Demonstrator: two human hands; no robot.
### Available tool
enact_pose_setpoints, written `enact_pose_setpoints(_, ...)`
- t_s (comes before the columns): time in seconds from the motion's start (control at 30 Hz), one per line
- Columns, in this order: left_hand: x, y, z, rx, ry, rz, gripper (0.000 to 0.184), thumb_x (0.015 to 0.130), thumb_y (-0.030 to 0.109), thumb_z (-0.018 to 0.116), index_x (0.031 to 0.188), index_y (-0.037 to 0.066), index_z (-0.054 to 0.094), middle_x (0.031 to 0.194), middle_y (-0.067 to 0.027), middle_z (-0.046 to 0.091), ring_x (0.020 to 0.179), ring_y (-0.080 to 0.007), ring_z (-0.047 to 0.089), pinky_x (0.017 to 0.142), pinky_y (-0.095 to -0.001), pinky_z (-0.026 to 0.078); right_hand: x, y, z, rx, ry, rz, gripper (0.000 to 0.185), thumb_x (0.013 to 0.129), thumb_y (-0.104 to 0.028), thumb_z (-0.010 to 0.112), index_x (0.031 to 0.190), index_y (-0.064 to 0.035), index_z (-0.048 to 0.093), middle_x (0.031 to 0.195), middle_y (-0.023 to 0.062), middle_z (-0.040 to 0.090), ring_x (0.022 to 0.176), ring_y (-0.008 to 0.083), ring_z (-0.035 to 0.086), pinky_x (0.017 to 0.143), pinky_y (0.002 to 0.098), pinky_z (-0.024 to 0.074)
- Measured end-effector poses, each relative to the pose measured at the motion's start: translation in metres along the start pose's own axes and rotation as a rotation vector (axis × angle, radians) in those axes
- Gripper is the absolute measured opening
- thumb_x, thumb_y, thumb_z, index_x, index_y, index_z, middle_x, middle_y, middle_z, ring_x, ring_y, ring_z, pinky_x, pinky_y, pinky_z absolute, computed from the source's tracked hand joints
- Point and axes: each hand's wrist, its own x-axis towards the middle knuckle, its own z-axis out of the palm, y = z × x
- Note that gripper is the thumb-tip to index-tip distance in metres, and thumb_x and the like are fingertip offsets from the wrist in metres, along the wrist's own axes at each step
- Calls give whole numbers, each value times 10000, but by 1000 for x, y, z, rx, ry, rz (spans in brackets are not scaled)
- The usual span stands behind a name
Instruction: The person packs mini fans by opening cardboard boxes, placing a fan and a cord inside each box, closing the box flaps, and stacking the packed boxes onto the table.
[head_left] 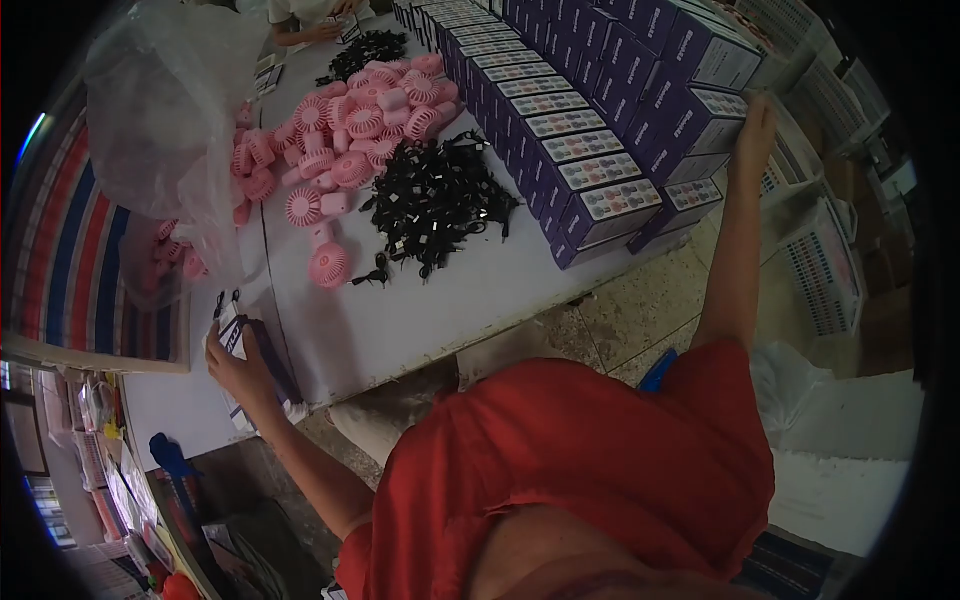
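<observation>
Lettering in sight, none legible
The stacked purple boxes (628, 85) bear white lettering and the pale pack (233, 336) between the left fingers (214, 346) dark characters, all too blurred to read.

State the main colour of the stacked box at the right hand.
The box is mainly purple, with a paler printed face; head view.

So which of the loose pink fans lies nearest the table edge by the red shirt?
The fan with its round head toward that edge, left of the black cables; the other loose ones all lie farther back.
</observation>
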Motion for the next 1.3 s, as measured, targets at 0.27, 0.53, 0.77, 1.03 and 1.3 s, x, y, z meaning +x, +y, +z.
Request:
enact_pose_setpoints(0.27, 13, -88, 17, 423, -472, -564, 1070, 634, 752, 667, 1484, 251, 252, 1493, -275, 240, 1368, -486, 231, 1024, -667, 238, -49, -49, 14, -110, 16, -424, 726, 945, -490, 518, 1451, -33, 271, 1470, 228, 216, 1396, 377, 194, 1099, 518, 240)
enact_pose_setpoints(0.53, 19, -91, 19, 420, -461, -630, 1099, 623, 747, 674, 1489, 229, 238, 1465, -270, 289, 1348, -459, 275, 1028, -625, 271, -59, -17, 14, -235, -37, -393, 846, 889, -486, 613, 1481, -42, 203, 1496, 280, 81, 1411, 425, 101, 1084, 595, 192)
enact_pose_setpoints(0.77, 12, -40, -18, 444, -229, -459, 1134, 590, 633, 769, 1482, 164, 248, 1388, -271, 378, 1269, -450, 375, 1020, -552, 318, -122, -88, 33, 51, -69, -711, 543, 979, -265, 527, 1399, 5, 314, 1496, 226, 178, 1386, 374, 231, 1085, 512, 292)
enact_pose_setpoints(1.03, -19, 78, -18, -658, -32, -177, 1030, 588, 164, 884, 1425, 22, 301, 1206, -226, 559, 1107, -272, 554, 941, -363, 445, -276, -123, 121, 549, -970, -235, 584, 897, -86, 581, 1415, 7, 327, 1413, 201, 392, 1318, 281, 390, 1083, 407, 311)
enact_pose_setpoints(1.3, -70, 128, 12, -664, 34, 65, 312, 782, 46, 739, 1070, -16, 634, 956, -83, 642, 828, -176, 633, 727, -293, 515, -350, -176, 164, 1212, -1220, 329, 775, 910, -192, 637, 1482, -21, 142, 1300, 103, 414, 1195, 185, 439, 1034, 335, 356)
